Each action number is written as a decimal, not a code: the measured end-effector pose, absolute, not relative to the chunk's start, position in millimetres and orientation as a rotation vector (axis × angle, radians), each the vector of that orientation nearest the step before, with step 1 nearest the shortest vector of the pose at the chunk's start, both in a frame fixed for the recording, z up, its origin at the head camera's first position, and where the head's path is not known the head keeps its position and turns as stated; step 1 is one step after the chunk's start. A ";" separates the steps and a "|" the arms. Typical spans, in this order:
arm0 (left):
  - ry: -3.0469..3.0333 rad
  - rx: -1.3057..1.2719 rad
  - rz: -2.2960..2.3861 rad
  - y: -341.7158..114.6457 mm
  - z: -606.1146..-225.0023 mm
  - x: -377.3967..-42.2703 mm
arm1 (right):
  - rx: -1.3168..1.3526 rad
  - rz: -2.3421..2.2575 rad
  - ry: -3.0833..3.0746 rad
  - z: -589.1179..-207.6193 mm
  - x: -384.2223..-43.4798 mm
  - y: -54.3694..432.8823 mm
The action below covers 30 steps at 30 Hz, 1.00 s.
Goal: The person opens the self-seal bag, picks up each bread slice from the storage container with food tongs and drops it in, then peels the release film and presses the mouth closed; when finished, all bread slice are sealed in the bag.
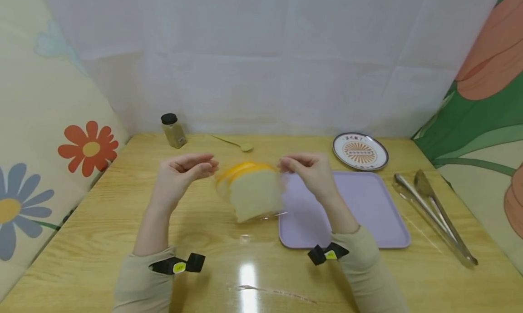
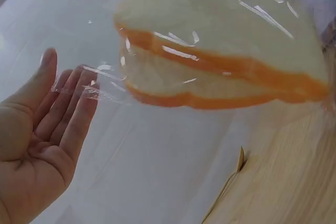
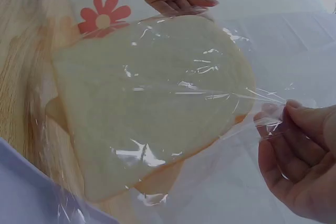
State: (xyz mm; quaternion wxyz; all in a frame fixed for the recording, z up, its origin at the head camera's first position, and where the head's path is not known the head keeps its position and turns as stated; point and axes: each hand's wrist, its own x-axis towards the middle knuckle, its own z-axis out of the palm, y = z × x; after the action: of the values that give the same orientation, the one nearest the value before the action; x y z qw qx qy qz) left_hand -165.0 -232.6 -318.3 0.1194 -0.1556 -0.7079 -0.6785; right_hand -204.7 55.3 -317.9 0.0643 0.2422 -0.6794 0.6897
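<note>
Slices of white bread (image 1: 255, 192) with orange crusts are inside a clear plastic bag (image 3: 142, 153), held up above the table between both hands. My left hand (image 1: 177, 176) is at the bag's left edge, with thumb and fingertips on the thin film. In the left wrist view, the left hand (image 2: 44, 135) has clear film stretched from its fingers to the bread. At the opposite edge my right hand (image 1: 312, 172) pinches the film between thumb and fingers. The right wrist view shows creases running from the right hand (image 3: 302, 153) across the bag.
A purple tray (image 1: 367, 208) lies below the right forearm. Behind it is a patterned plate (image 1: 359, 152); metal tongs (image 1: 437, 217) lie to its right. A black-lidded jar (image 1: 174, 132) and a gold spoon (image 1: 245, 146) are at the back. A clear strip (image 1: 278, 291) lies in front.
</note>
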 end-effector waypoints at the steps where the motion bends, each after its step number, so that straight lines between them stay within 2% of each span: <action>1: -2.143 -0.455 -1.981 -234.8 -320.3 -164.9 | 0.722 2.083 -2.058 -318.8 -205.4 55.8; 8: -2.447 -0.485 -1.821 -239.4 -329.8 -170.0 | 0.700 2.108 -2.069 -319.1 -208.0 59.4; 15: -2.262 -0.424 -1.846 -234.6 -326.4 -169.3 | 0.709 2.086 -2.110 -318.4 -208.5 63.9; 21: -2.149 -0.440 -1.685 -229.5 -314.0 -161.8 | 0.766 2.072 -2.091 -315.9 -209.2 69.6; 25: -2.091 -0.520 -1.586 -228.1 -309.9 -158.6 | 0.826 2.086 -2.059 -314.1 -209.0 71.4; 30: -1.912 -0.752 -1.610 -227.9 -308.0 -157.0 | 0.880 2.002 -2.060 -314.1 -209.9 74.3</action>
State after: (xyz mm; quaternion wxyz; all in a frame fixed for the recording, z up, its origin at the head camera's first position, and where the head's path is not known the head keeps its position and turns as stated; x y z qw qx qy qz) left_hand -157.0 -227.9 -308.0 0.2627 -0.2778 -0.7068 -0.5952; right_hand -209.9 74.3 -314.1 0.0685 0.2923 -0.6840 0.6648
